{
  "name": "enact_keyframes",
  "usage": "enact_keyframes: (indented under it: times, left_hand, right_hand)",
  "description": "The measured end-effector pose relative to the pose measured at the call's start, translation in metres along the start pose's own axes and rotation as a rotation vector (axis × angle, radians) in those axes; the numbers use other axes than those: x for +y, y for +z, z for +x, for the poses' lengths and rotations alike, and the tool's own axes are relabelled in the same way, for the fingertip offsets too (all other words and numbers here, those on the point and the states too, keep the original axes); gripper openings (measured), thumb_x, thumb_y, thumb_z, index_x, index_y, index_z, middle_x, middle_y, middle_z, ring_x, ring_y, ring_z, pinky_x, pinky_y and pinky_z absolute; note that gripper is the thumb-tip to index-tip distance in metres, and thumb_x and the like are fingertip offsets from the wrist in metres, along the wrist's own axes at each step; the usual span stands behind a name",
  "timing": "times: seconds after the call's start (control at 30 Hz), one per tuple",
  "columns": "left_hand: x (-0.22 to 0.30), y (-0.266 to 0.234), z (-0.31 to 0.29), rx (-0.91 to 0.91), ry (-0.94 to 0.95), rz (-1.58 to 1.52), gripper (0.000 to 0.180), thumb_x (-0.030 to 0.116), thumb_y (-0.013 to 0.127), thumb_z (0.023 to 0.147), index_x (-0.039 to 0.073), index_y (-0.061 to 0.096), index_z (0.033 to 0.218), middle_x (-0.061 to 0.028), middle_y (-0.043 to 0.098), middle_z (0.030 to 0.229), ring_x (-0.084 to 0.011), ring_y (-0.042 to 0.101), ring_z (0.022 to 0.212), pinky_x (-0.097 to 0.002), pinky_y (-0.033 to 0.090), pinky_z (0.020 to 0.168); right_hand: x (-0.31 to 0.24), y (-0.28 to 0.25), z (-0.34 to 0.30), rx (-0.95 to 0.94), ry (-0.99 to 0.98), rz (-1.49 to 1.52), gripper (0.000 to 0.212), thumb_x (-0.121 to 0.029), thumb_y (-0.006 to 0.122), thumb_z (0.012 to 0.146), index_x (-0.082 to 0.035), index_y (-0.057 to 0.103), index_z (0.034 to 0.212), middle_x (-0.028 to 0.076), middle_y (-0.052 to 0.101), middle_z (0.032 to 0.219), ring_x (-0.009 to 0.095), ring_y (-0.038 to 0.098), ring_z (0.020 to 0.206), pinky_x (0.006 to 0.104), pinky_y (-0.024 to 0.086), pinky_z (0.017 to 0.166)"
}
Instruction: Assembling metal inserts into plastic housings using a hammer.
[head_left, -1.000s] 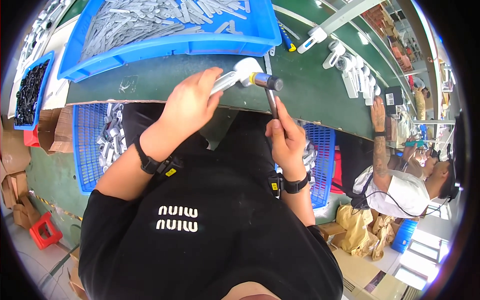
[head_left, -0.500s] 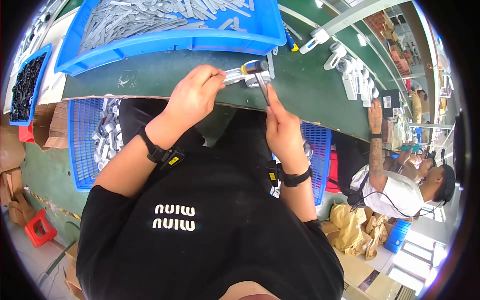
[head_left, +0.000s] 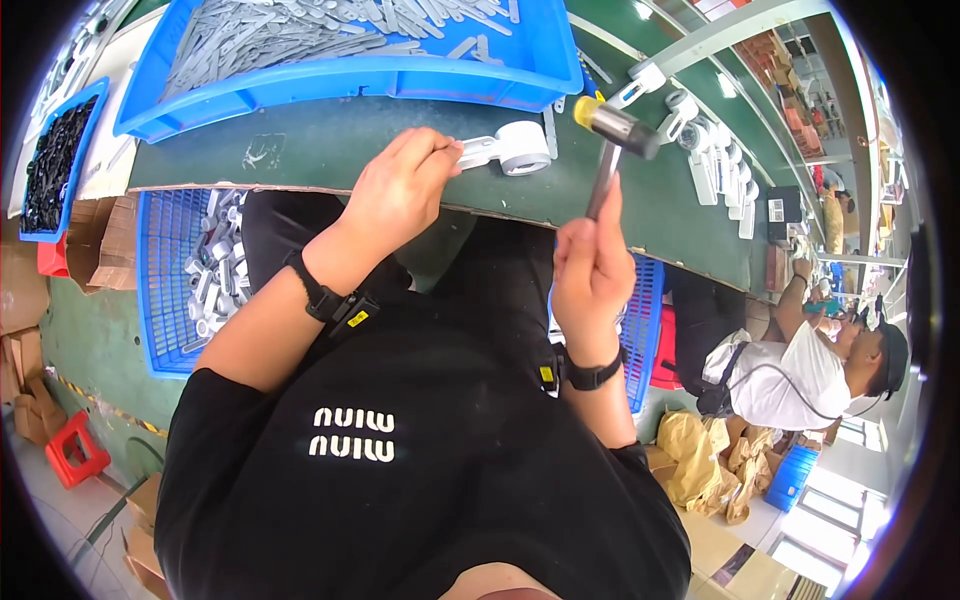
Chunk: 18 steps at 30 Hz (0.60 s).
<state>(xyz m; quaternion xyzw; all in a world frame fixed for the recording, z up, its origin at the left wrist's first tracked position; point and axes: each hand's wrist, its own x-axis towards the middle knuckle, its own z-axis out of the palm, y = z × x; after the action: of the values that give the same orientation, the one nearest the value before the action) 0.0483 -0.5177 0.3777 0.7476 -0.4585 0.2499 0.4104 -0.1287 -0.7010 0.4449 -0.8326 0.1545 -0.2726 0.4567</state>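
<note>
My left hand (head_left: 405, 185) pinches the handle end of a white plastic part (head_left: 522, 148) with a round, drum-shaped head. The part lies on the green workbench (head_left: 300, 160) near its front edge, its head pointing right. My right hand (head_left: 595, 275) is wrapped round the metal shaft of a mallet (head_left: 618, 128), which has a dark head with one yellow face. The mallet is raised to the right of the white part, apart from it. Beyond my hands stands a blue tray (head_left: 340, 82) of flat grey strips.
Several finished-looking white parts (head_left: 708, 170) stand in a row along the bench at right. A small blue tray (head_left: 65, 160) of black pieces sits at far left. Blue baskets (head_left: 165, 290) of white parts flank my legs. A co-worker (head_left: 790, 375) sits at right.
My right hand has lifted the mallet off the white part's head and swung it to the right. My left hand keeps its pinch. The co-worker's arm has drawn back from the white parts.
</note>
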Motion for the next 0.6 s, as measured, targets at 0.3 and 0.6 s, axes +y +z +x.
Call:
enact_keyframes:
  times: [0.3, 0.6]
  left_hand:
    - [-0.002, 0.001, -0.001, 0.006, -0.004, -0.02, 0.022, -0.002, 0.081, 0.088, -0.001, 0.073, 0.108, -0.011, 0.067, 0.106, -0.0328, 0.071, 0.095, -0.0425, 0.061, 0.078]
    - [0.0, 0.0, -0.001, 0.017, -0.013, -0.038, 0.021, -0.001, 0.081, 0.088, -0.001, 0.073, 0.107, -0.0109, 0.067, 0.105, -0.0335, 0.071, 0.095, -0.0428, 0.061, 0.078]
  right_hand:
    - [0.014, 0.002, 0.003, -0.043, 0.152, 0.003, 0.049, 0.003, 0.061, 0.106, -0.001, 0.064, 0.155, 0.023, 0.079, 0.106, 0.04, 0.077, 0.097, 0.0382, 0.057, 0.097]
    - [0.015, 0.011, 0.02, -0.081, -0.223, -0.217, 0.048, 0.002, 0.062, 0.106, -0.003, 0.064, 0.154, 0.02, 0.076, 0.097, 0.033, 0.074, 0.081, 0.0361, 0.059, 0.082]
